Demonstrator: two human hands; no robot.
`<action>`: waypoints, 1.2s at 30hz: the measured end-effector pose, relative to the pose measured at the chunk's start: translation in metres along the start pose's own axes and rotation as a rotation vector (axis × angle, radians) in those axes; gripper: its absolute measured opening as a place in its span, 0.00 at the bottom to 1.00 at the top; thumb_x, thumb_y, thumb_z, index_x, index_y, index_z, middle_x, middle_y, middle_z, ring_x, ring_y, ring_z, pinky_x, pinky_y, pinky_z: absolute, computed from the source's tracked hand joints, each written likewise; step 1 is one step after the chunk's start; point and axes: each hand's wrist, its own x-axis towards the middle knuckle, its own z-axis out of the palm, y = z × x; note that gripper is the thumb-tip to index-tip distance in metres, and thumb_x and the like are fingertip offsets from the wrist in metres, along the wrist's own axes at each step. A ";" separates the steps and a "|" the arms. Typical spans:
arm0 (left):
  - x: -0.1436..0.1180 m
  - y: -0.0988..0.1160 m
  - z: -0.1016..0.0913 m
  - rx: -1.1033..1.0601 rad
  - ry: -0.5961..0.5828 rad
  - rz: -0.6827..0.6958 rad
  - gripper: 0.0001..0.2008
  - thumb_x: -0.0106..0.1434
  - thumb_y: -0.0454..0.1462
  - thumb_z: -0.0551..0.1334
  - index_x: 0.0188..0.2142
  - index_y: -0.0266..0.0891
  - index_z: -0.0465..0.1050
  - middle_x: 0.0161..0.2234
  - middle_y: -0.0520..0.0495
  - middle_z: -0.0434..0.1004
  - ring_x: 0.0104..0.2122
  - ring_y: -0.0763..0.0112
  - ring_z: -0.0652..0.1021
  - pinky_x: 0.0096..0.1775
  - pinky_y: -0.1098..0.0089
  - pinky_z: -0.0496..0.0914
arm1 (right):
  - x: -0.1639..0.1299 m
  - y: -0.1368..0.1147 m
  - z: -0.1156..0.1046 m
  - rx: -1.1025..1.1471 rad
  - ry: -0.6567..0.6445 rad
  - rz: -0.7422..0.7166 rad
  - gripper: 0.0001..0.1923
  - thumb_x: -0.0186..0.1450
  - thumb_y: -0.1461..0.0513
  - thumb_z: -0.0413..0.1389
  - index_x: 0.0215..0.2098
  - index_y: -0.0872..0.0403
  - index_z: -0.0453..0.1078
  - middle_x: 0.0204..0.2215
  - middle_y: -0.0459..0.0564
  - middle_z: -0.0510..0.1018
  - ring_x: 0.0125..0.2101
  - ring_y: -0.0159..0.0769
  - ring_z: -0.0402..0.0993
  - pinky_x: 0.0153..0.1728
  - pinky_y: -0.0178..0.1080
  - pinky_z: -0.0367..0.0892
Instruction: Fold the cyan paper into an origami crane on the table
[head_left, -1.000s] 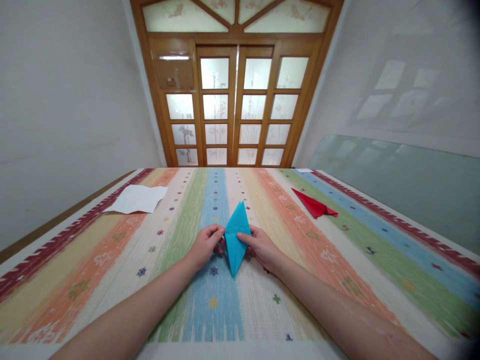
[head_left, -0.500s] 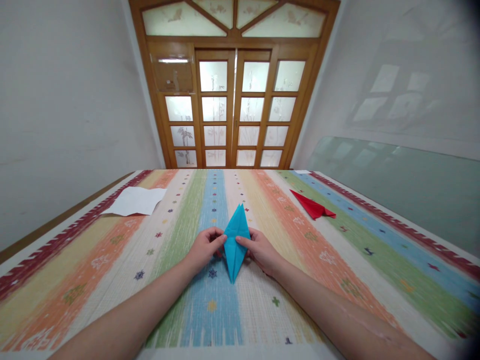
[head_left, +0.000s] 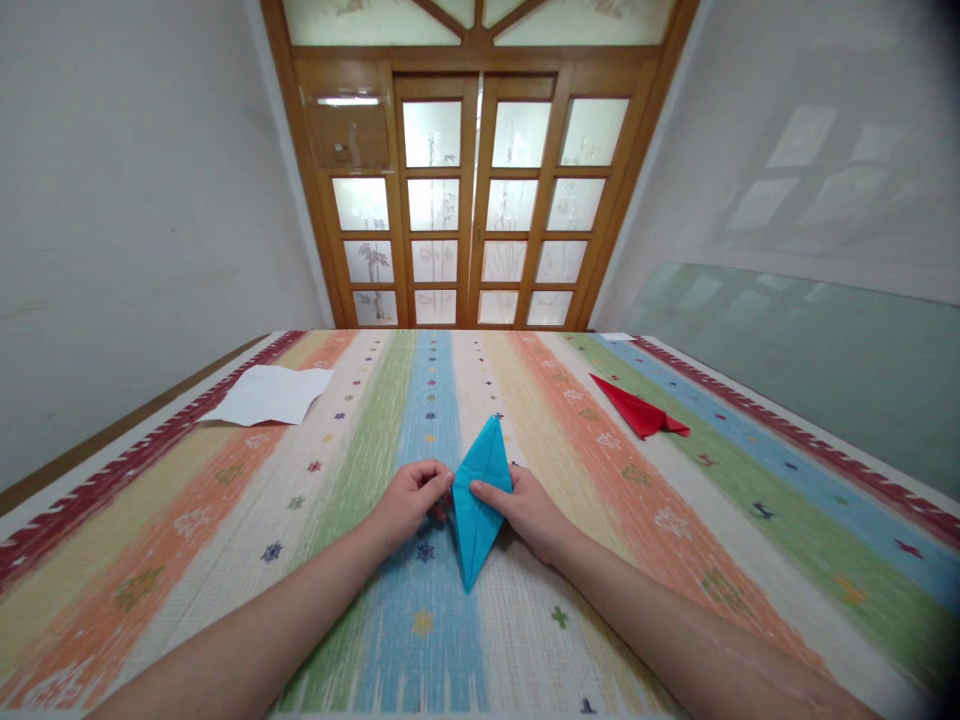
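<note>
A blue folded paper (head_left: 480,500), shaped like a long kite with points at both ends, lies on the striped cloth (head_left: 225,520) in front of me. My left hand (head_left: 409,505) pinches its left edge at the middle. My right hand (head_left: 529,510) grips the right side, thumb pressed on top of the paper. The lower tip points toward me, the upper tip away and a little right.
A red folded paper (head_left: 637,412) lies on the cloth at the far right. A white sheet (head_left: 270,395) rests at the far left near the dark red border. A wooden door with frosted panes (head_left: 472,200) stands behind the table.
The blue paper has tilted slightly, its upper tip leaning right. Both hands keep their hold at its middle. The view has shifted a little.
</note>
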 end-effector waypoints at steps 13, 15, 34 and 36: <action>-0.003 0.001 0.009 0.153 0.016 0.066 0.14 0.58 0.45 0.69 0.29 0.39 0.69 0.21 0.54 0.67 0.21 0.75 0.69 0.25 0.74 0.62 | -0.001 -0.004 0.007 -0.078 -0.012 -0.035 0.16 0.59 0.51 0.65 0.34 0.55 0.76 0.30 0.51 0.81 0.28 0.37 0.74 0.33 0.40 0.70; -0.002 0.000 0.010 0.146 0.020 0.069 0.15 0.58 0.45 0.69 0.29 0.39 0.67 0.21 0.56 0.66 0.21 0.76 0.68 0.24 0.75 0.61 | -0.001 -0.005 0.007 -0.064 -0.009 -0.020 0.17 0.58 0.50 0.66 0.34 0.56 0.75 0.30 0.50 0.80 0.28 0.37 0.73 0.33 0.39 0.69; -0.004 -0.002 0.008 0.148 0.132 0.165 0.14 0.60 0.42 0.67 0.30 0.40 0.63 0.25 0.56 0.64 0.25 0.75 0.67 0.28 0.74 0.61 | -0.002 -0.001 0.002 -0.048 -0.140 0.010 0.20 0.61 0.51 0.65 0.42 0.57 0.76 0.37 0.55 0.82 0.36 0.41 0.78 0.42 0.45 0.72; -0.006 0.001 0.010 0.187 0.149 0.203 0.12 0.61 0.41 0.66 0.30 0.39 0.64 0.28 0.54 0.68 0.28 0.74 0.69 0.30 0.74 0.63 | -0.002 -0.001 0.002 -0.044 -0.164 0.007 0.19 0.61 0.51 0.65 0.43 0.57 0.76 0.37 0.54 0.82 0.36 0.41 0.79 0.42 0.46 0.72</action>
